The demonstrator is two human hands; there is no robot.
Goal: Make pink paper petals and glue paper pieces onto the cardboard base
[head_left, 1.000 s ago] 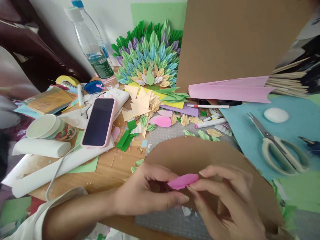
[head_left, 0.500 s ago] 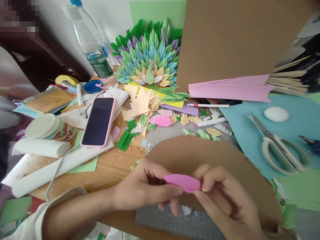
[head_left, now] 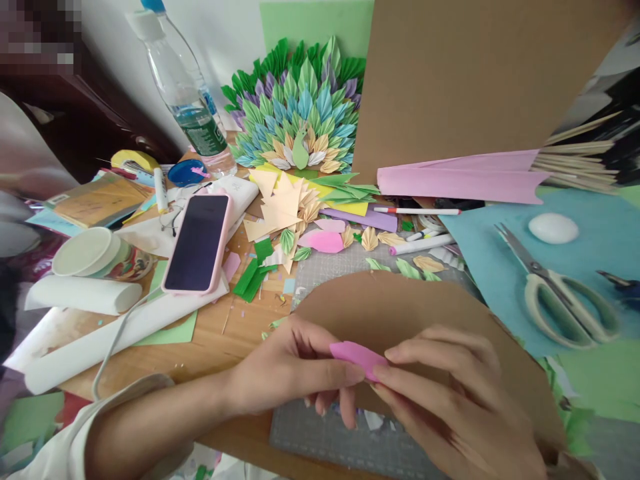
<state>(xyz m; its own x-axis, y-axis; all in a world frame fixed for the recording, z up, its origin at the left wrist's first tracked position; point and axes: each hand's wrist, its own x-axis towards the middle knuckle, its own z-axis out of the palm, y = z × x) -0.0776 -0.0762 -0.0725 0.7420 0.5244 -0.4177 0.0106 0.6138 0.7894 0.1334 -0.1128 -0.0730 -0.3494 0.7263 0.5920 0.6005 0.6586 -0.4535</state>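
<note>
Left side: a dark-screened, pink-cased phone (head_left: 196, 243) near a patterned round paper cup (head_left: 131, 261) and a small white roll (head_left: 83, 295). Behind: a white-capped, green-labelled clear plastic bottle (head_left: 203, 133), a blue-capped clear bottle (head_left: 176, 45) just behind that. Right: a smooth white egg-shaped object (head_left: 553, 229) sits on a blue paper sheet (head_left: 490, 247).

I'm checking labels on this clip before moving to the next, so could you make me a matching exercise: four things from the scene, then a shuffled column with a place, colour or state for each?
Things:
1. pink paper piece
2. phone
3. scissors
4. paper peacock

Places, colours, states:
A. lying on the blue paper
B. fanned out in green, purple, blue and tan
C. held between the left hand and the right hand
D. dark-faced, pink-edged

Pairs: 1-C, 2-D, 3-A, 4-B
</note>
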